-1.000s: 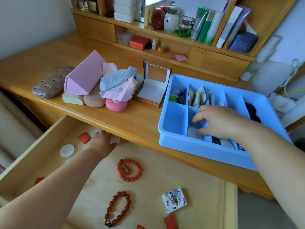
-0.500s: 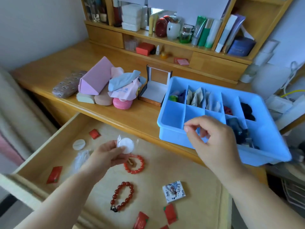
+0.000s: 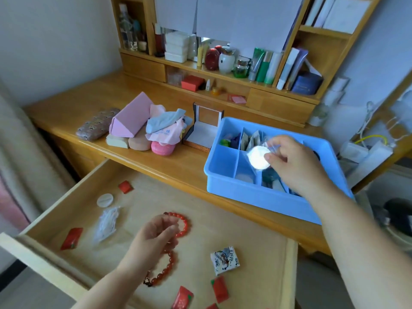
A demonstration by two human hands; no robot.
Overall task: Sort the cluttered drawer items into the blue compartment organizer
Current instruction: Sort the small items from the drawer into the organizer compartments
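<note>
The blue compartment organizer (image 3: 256,197) stands on the desk at the right, with several cells holding small items. My right hand (image 3: 296,163) pinches a white round puff (image 3: 257,157) in a clear wrapper over the organizer's middle cells. My left hand (image 3: 153,239) hovers low over the open drawer (image 3: 223,219), fingers loosely curled and holding nothing, above a red bead bracelet (image 3: 185,226). A second, darker bracelet (image 3: 166,267) lies partly under that wrist. Another white puff (image 3: 104,200), a clear wrapper (image 3: 107,224), a printed packet (image 3: 224,259) and several red sachets (image 3: 71,238) lie in the drawer.
On the desk left of the organizer sit an open jewellery box (image 3: 205,130), a pink triangular case (image 3: 133,117), folded cloths (image 3: 165,126) and a patterned pouch (image 3: 98,127). Bottles and boxes fill the back shelf (image 3: 223,79). Cables and white items crowd the right.
The white puff has passed from my left hand to my right, which has carried it up over the organizer. My left hand has dropped toward the red bracelets. The camera has tilted back.
</note>
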